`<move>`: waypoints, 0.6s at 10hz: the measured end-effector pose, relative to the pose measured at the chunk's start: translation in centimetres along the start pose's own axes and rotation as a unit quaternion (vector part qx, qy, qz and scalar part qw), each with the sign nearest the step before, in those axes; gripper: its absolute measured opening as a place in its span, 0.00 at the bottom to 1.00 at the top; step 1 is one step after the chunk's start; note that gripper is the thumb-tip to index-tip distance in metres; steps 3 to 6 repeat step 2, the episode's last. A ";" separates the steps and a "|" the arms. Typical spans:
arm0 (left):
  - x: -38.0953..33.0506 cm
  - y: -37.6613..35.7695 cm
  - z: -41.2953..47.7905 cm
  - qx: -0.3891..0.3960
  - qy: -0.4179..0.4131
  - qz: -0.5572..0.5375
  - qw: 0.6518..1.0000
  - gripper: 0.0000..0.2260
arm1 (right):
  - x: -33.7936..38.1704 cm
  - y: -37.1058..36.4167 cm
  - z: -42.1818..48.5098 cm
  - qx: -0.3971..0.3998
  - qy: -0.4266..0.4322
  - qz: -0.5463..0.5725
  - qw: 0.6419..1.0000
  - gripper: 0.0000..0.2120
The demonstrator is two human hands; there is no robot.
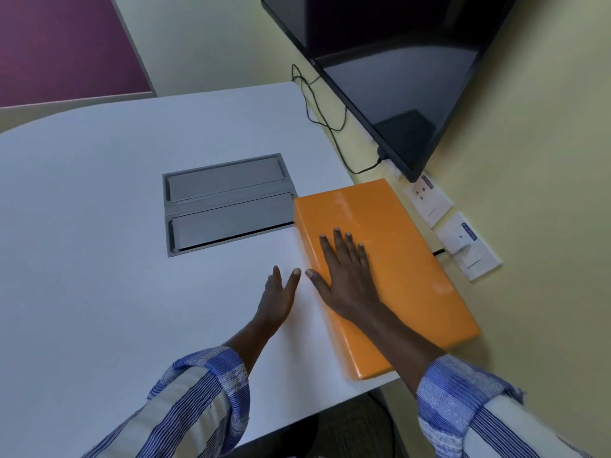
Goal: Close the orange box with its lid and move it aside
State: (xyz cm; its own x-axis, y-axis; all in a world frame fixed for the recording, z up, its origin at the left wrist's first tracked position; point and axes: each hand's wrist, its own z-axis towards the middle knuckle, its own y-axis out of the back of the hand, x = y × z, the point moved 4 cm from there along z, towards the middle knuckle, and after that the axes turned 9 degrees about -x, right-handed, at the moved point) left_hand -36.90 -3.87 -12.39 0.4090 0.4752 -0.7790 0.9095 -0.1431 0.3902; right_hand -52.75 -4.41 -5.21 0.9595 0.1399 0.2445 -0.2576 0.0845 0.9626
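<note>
The orange box (406,259) lies flat and closed, lid on, along the right edge of the white table (99,226); its far right corner overhangs the table edge. My right hand (347,276) rests palm down on the lid's left part, fingers spread, thumb over the box's left side. My left hand (277,295) hovers just left of the box above the table, fingers apart, holding nothing and not touching the box.
A grey recessed cable hatch (228,203) sits in the table just left of the box's far end. A dark screen (396,77) hangs on the yellow wall at the right, with black cables (330,117) and wall sockets (463,239) below it.
</note>
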 end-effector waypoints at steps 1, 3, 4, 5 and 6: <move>3.6 4.2 0.2 -0.034 -0.067 0.175 0.982 0.42 | 5.6 -1.7 0.1 0.006 0.048 0.035 0.998 0.37; 7.6 8.8 0.3 -0.075 -0.083 0.275 0.955 0.38 | 10.9 -4.4 -0.4 0.042 0.092 0.049 0.994 0.36; 7.6 8.8 0.3 -0.075 -0.083 0.275 0.955 0.38 | 10.9 -4.4 -0.4 0.042 0.092 0.049 0.994 0.36; 7.6 8.8 0.3 -0.075 -0.083 0.275 0.955 0.38 | 10.9 -4.4 -0.4 0.042 0.092 0.049 0.994 0.36; 7.6 8.8 0.3 -0.075 -0.083 0.275 0.955 0.38 | 10.9 -4.4 -0.4 0.042 0.092 0.049 0.994 0.36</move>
